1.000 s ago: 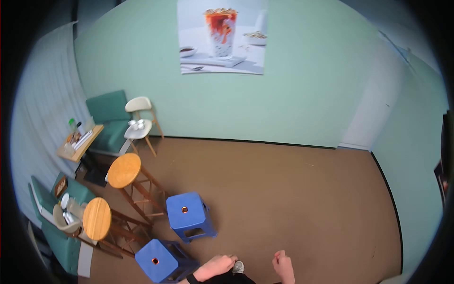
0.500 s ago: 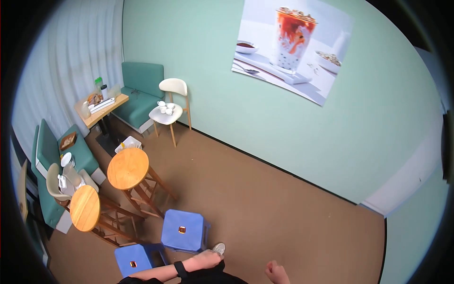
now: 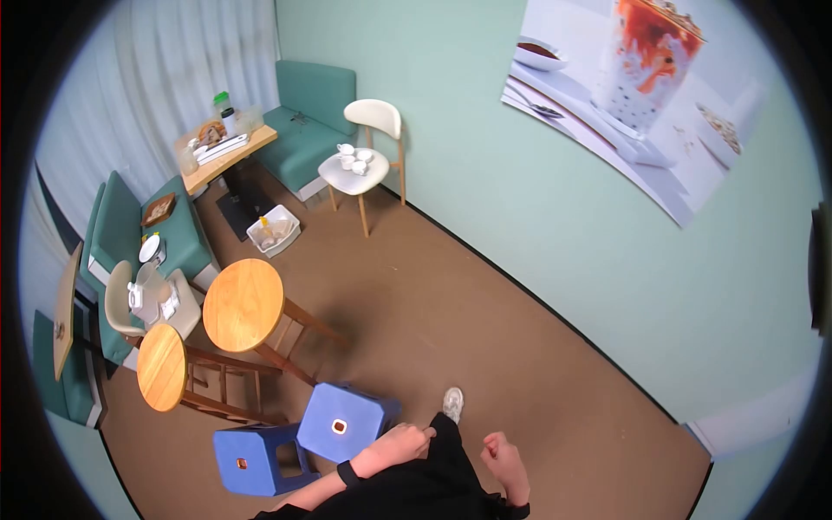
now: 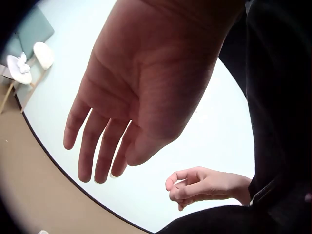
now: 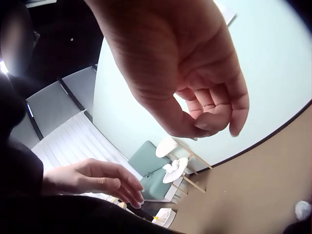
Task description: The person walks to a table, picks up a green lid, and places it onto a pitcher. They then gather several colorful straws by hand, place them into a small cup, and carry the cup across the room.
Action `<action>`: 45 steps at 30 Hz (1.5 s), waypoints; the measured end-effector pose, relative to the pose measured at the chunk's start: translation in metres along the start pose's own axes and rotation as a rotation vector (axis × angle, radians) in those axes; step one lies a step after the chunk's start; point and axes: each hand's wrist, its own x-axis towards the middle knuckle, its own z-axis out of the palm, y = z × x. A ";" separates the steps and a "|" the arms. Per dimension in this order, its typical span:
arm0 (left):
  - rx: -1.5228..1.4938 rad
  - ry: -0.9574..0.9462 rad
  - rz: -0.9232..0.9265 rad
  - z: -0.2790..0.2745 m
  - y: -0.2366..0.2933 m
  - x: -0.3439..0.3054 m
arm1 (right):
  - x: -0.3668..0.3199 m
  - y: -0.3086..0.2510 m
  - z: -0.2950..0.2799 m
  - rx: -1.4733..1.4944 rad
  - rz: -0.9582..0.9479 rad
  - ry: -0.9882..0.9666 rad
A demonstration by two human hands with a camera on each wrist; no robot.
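Note:
My left hand point(image 3: 400, 444) hangs in front of my body, its wrist wearing a black band. In the left wrist view the same hand point(image 4: 131, 92) has its fingers extended and slightly spread, with nothing in them. My right hand point(image 3: 506, 464) is held off to the right, over the brown floor. Its fingers curl loosely around nothing, as the right wrist view of that hand point(image 5: 195, 78) shows. Nearest the left hand, overlapped by it in the head view, is a blue plastic stool point(image 3: 325, 416). A second blue stool point(image 3: 247, 446) stands beside it.
Two round wooden bar stools point(image 3: 244, 303) stand to the left. Beyond them are a white bin point(image 3: 286, 241) on the floor, a small table point(image 3: 260, 139) with bottles, a white chair point(image 3: 374, 178) holding white cups, and green benches point(image 3: 316, 95). A beige chair point(image 3: 121, 299) carries containers.
The head view has swung left and closer to the seating, so the furniture shifts right and the bin comes into fuller view. Both hands stay low in front of the body, holding nothing.

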 end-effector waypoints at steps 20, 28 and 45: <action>-0.022 0.150 -0.680 -0.106 -0.133 0.237 | 0.441 -0.061 -0.122 -0.313 -0.213 -0.254; -0.189 0.336 -0.691 -0.206 -0.235 0.252 | 0.546 -0.159 -0.004 -0.294 -0.356 -0.460; -0.236 0.709 -0.918 -0.413 -0.414 0.188 | 0.743 -0.339 0.196 -0.364 -0.541 -0.784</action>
